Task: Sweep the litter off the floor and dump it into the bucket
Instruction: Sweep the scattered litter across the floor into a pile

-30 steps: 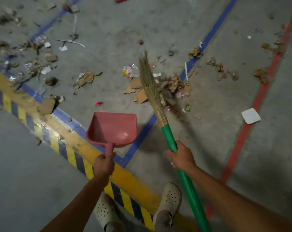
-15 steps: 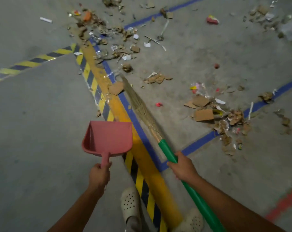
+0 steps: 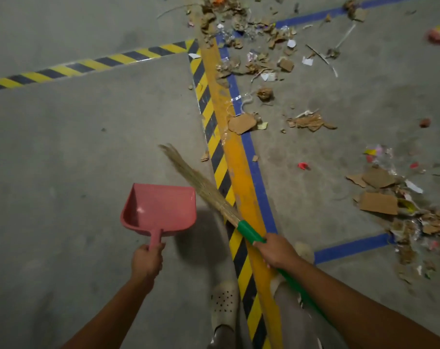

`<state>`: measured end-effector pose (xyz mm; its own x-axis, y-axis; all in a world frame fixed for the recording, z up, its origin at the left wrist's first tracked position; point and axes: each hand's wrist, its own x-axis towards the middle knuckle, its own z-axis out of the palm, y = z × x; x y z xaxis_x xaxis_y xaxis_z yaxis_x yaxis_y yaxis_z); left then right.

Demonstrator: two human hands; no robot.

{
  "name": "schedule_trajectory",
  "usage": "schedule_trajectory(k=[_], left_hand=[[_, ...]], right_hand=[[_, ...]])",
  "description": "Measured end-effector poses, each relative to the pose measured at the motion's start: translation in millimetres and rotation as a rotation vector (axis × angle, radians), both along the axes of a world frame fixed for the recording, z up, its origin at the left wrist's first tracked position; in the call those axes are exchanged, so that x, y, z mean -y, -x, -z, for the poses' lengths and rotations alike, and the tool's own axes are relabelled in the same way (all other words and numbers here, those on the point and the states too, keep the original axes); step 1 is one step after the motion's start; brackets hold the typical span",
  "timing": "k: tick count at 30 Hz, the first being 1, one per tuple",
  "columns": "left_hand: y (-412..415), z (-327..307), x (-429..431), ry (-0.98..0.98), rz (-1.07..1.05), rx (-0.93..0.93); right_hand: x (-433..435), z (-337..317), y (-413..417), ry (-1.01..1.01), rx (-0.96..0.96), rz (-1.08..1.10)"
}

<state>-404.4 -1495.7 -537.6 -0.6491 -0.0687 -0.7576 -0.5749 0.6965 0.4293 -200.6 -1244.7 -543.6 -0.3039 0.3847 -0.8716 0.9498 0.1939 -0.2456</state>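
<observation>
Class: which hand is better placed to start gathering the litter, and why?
The right hand: it grips the broom, whose bristles point toward the cardboard scraps. The left hand only holds the empty pink dustpan.

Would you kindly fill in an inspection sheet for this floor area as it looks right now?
Surface: grey concrete floor marked with yellow-black hazard tape, an orange stripe and blue lines.
Job's things: pink dustpan, empty, held off to the left; broom with green handle, bristles pointing up-left; bucket not in view.
Clutter: cardboard scraps, paper and wrappers scattered right of the stripes and piled at top.
Hands: left hand grips the dustpan handle; right hand grips the broom.
Cables: nothing seen.
Surroundings: perforated clogs on the person's feet below.
</observation>
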Motion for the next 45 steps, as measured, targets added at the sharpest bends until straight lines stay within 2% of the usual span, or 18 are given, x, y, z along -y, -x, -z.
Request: schedule_trajectory(k=[4, 12, 17, 21, 27, 32, 35, 39, 43, 45], left_hand=[[1, 7, -12, 0.004, -0.049, 0.003], [0, 20, -99, -0.034, -0.004, 0.023], [-8, 21, -174, -0.069, 0.047, 0.024], [-17, 16, -221, -0.113, 0.071, 0.040], [-32, 13, -263, -0.120, 0.106, 0.044], [-48, 16, -274, -0.104, 0.151, 0.072], [-60, 17, -281, -0.088, 0.208, 0.075], [-71, 17, -290, -0.095, 0.272, 0.067], [-76, 16, -299, -0.120, 0.291, 0.065], [-77, 12, -302, -0.116, 0.293, 0.062]], right_hand=[[-29, 30, 4, 0.018, 0.134, 0.094], [-154, 47, -23, -0.198, 0.227, 0.270], [-226, 26, -46, -0.321, 0.182, 0.412], [-246, 8, -68, -0.417, 0.051, 0.502], [-225, -8, -112, -0.321, 0.079, 0.273], [-198, 9, -150, -0.078, 0.268, 0.136], [-201, 18, -168, -0.023, 0.333, 0.259], [-223, 19, -182, -0.095, 0.341, 0.573], [-243, 18, -192, -0.204, 0.204, 0.956], [-247, 6, -194, -0.292, 0.122, 1.050]])
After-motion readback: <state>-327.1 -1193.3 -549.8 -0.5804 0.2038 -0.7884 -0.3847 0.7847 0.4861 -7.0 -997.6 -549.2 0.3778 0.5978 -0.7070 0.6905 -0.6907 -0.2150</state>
